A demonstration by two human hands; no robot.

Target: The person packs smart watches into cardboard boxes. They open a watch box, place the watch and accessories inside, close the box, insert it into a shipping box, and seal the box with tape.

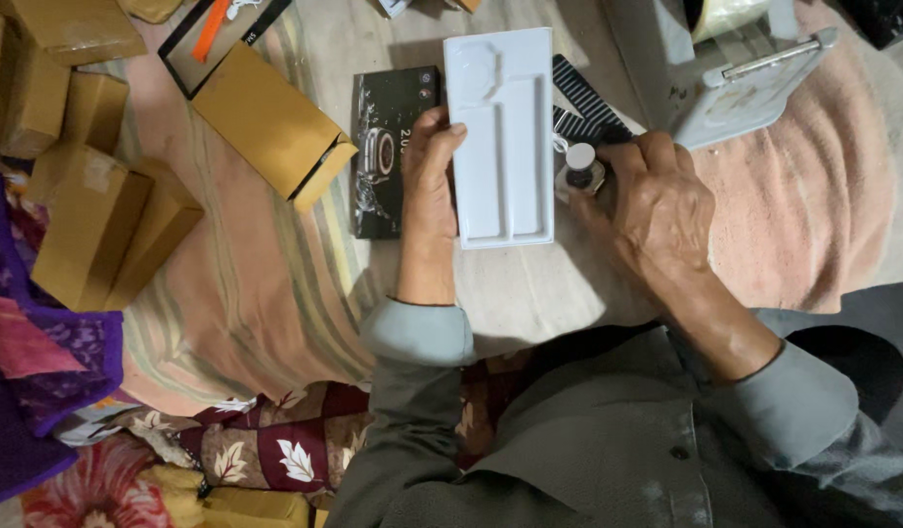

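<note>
While the left hand (430, 186) grips an empty white tray (500, 137), the right hand (657, 210) pinches a small watch (580, 174).

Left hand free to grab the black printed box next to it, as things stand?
Probably not right away: the left hand is gripping the white moulded tray. The black box lies uncovered just beside it, so the path itself looks free.

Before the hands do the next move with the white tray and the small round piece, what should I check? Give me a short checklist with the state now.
1. Left hand grips the white tray firmly at its left edge: ok.
2. Tray compartments facing up and visible: ok.
3. Right hand holds the small round piece: ok.
4. Piece beside the tray's right edge, not inside yet: ok.
5. Tray compartments free of other parts: ok, they look bare.
6. Black printed box under the tray is open or closed: cannot tell.
</note>
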